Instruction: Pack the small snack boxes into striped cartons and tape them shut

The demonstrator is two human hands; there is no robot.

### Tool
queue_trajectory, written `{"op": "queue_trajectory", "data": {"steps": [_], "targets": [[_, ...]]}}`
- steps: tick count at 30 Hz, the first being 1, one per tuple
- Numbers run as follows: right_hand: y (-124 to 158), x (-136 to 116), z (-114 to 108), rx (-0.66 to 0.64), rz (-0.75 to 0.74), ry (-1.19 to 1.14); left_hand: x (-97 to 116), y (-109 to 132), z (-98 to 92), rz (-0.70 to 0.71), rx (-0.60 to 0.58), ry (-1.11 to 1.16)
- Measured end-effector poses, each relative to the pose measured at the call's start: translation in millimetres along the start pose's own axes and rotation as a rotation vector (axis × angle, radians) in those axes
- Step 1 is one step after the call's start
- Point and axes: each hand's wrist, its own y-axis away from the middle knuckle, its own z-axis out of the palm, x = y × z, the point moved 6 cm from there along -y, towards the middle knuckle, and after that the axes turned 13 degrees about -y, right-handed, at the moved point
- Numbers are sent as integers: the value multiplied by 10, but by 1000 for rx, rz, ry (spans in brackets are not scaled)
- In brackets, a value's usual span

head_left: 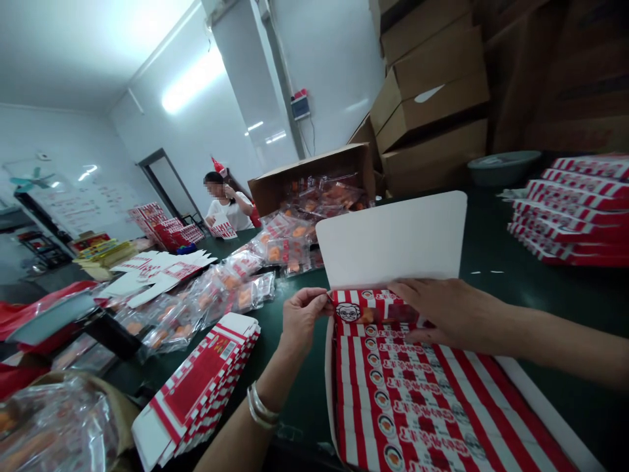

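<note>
A white carton (331, 393) with its lid (393, 239) raised stands before me, filled with a row of small red-and-white striped boxes (422, 406). At its far end lies one more striped box (363, 313), with a printed face and a window showing something orange. My left hand (303, 314) pinches the left end of this box between thumb and fingers. My right hand (447, 311) spans its right part, fingers along the far side and thumb on the near side. My palm hides the box's right end.
Folded striped cartons (201, 387) lie left of my left arm. Clear-bagged orange items (236, 278) spill from a cardboard box (363, 164). Stacked striped cartons (570, 210) and a grey basin (504, 169) stand right. A person (230, 210) works across the table.
</note>
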Motion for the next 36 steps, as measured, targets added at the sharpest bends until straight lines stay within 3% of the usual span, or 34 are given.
{"op": "queue_trajectory", "data": {"steps": [3,9,15,19,22,31,36], "targets": [[-7,6,11,-12,-8,5,-23,-49,10,4,-49,0],[10,-20,10,0,-35,82,-18,-224,66,-138,-344,41],[48,81,60,62,-33,-9,19,-58,38,46,-305,-85],[48,182,95,129,-50,-17,-46,-2,57,56,-191,-23],[51,278,140,110,-21,-16,-114,-29,60,37,-137,41],[137,547,254,197,-87,54,-128,-218,123,7,-340,101],[229,606,169,226,-66,47,-20,-132,178,-7,-447,43]]}}
